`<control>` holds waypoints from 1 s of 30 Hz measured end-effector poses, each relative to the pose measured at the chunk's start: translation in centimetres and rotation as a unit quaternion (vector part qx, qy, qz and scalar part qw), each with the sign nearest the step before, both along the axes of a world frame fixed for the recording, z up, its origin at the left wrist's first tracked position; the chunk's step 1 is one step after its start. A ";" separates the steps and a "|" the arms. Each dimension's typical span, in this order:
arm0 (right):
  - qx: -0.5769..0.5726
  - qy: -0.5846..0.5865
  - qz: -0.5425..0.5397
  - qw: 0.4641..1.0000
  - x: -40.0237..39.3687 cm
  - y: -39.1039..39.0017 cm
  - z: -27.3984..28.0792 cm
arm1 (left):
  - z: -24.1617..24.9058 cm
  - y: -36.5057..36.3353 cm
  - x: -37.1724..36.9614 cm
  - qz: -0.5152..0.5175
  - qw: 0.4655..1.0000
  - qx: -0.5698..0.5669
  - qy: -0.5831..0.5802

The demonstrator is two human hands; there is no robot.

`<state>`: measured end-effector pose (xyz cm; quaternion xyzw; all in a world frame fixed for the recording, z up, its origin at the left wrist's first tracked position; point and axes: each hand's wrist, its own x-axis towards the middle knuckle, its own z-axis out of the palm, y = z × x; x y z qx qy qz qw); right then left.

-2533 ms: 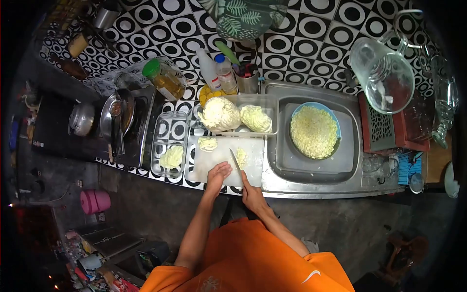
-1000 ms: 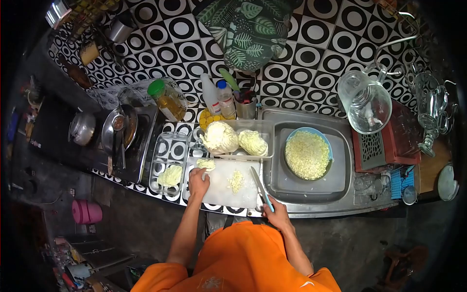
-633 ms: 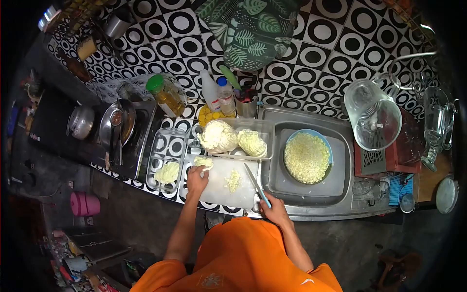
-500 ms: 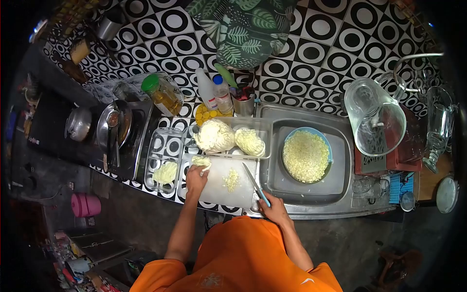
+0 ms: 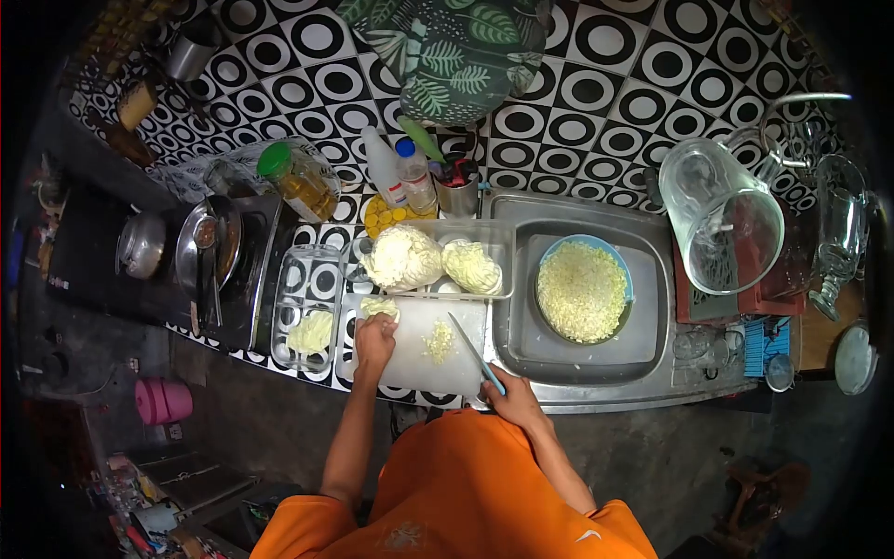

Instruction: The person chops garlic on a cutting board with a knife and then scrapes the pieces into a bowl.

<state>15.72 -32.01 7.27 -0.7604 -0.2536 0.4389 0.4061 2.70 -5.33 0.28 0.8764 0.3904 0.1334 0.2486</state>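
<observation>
My left hand (image 5: 375, 343) is closed on a pale cabbage piece (image 5: 378, 306) at the left side of the white cutting board (image 5: 424, 373). In my right hand (image 5: 514, 402) is a knife (image 5: 473, 347) with a light blue handle, its blade slanting up and left over the board's right side. Between the two hands lies a small heap of chopped cabbage (image 5: 439, 343). Just behind the board, a clear plastic container (image 5: 510, 270) holds a large cut cabbage (image 5: 405, 258) and a smaller piece (image 5: 473, 267).
A blue bowl (image 5: 630, 270) full of chopped cabbage stands in the metal sink (image 5: 652, 349). Left of the board is a clear tray (image 5: 309, 270) with cabbage leaves. Bottles (image 5: 416, 182) stand behind; a stove (image 5: 168, 270) is far left, a glass pitcher (image 5: 722, 219) right.
The knife and my right hand have shifted slightly left, bringing the blade nearer the chopped heap. My left hand stays on the cabbage piece. The whole view has shifted a little.
</observation>
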 end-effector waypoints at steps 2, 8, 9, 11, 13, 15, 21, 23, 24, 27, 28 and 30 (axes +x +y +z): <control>0.023 -0.061 0.002 0.998 -0.8 0.3 -1.2 | 0.0 -0.4 -0.2 0.001 0.999 -0.020 -0.042; 0.012 -0.089 0.230 0.969 -2.0 3.1 -3.2 | -2.6 -2.4 -3.2 0.134 0.951 -0.150 -0.233; 0.034 -0.097 0.234 0.967 -2.2 3.6 -4.2 | -2.6 -2.7 -3.7 0.139 0.952 -0.162 -0.219; 0.002 -0.120 0.225 0.967 -2.0 4.4 -4.2 | -2.8 -2.9 -4.4 0.141 0.954 -0.166 -0.205; -0.042 -0.146 0.172 0.973 -2.0 4.6 -4.9 | -1.9 -3.4 -4.5 0.138 0.961 -0.149 -0.190; -0.047 -0.164 0.139 0.976 -1.6 4.8 -4.9 | -1.7 -3.9 -4.5 0.140 0.962 -0.142 -0.188; 0.006 -0.151 0.148 0.977 -2.0 4.1 -4.3 | -1.3 -4.5 -3.4 0.087 0.971 -0.154 -0.160; -0.005 -0.147 0.161 0.976 -2.4 3.8 -5.6 | -1.5 -4.4 -3.1 0.078 0.974 -0.152 -0.148; -0.014 -0.142 0.176 0.974 -2.5 3.8 -5.3 | -1.5 -4.4 -3.0 0.071 0.977 -0.148 -0.136; -0.041 -0.142 0.132 0.980 -2.2 3.9 -4.9 | -1.4 -4.2 -2.9 0.066 0.978 -0.144 -0.139; -0.041 -0.157 0.096 0.982 -2.2 4.0 -5.0 | -1.4 -4.1 -2.8 0.065 0.978 -0.146 -0.137; -0.038 -0.153 0.074 0.985 -2.1 4.2 -4.9 | -1.2 -3.7 -3.1 0.033 0.989 -0.100 -0.100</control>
